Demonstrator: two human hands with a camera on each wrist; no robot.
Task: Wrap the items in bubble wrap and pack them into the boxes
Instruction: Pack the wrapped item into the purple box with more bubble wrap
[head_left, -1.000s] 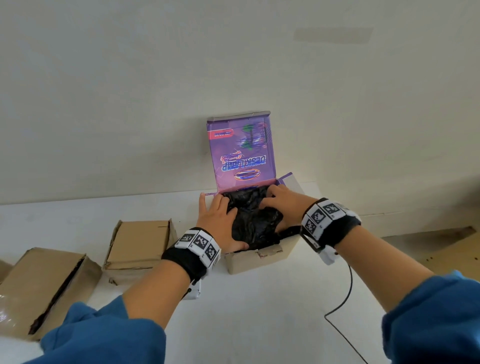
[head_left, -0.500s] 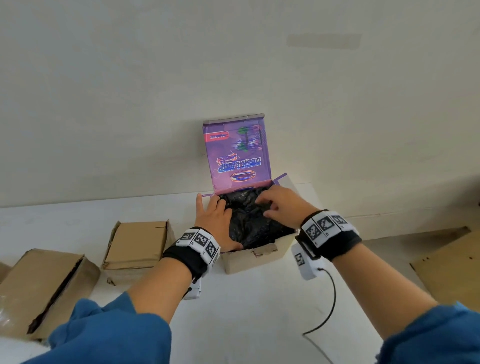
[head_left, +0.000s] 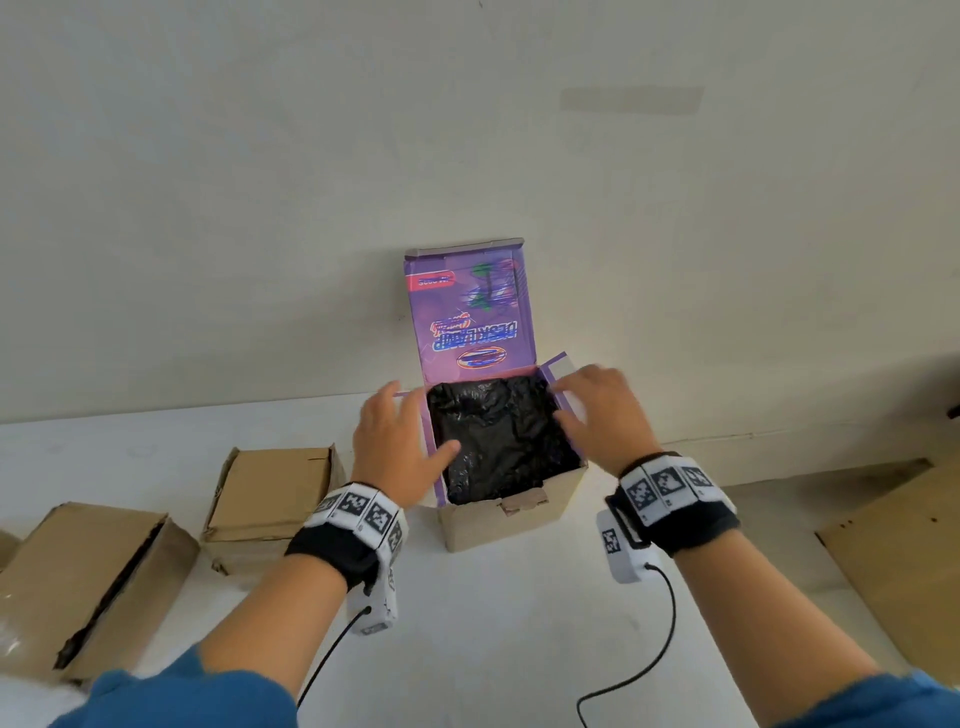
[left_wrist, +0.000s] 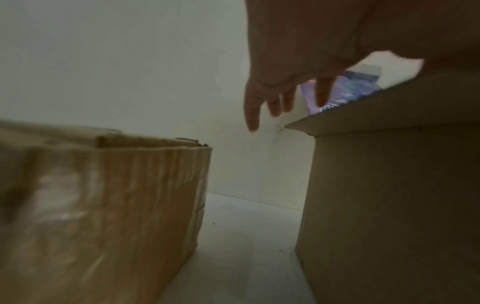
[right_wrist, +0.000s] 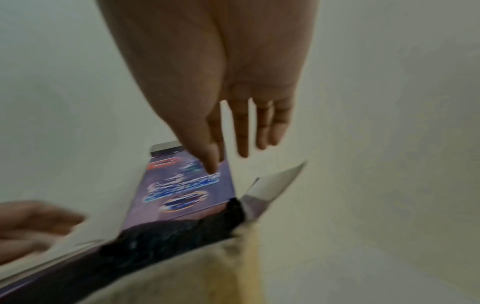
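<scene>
Box (head_left: 511, 512) sitting open with black bundle (head_left: 498, 441) inside; I am holding my left hand (head_left: 397, 449) and right hand (head_left: 597, 410) spread, gripping nothing.

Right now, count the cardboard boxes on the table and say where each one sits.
3 whole boxes: the open box with the purple lid, at centre; a closed box to its left; another box at far left. A cardboard edge at the left frame border may be a fourth.

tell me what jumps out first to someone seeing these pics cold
The purple lid of the open box standing upright against the wall, its print upside down. Just below it, a crinkled black bundle fills the box, with the left hand and right hand spread open at either side. Plain brown boxes sit to the left.
</scene>
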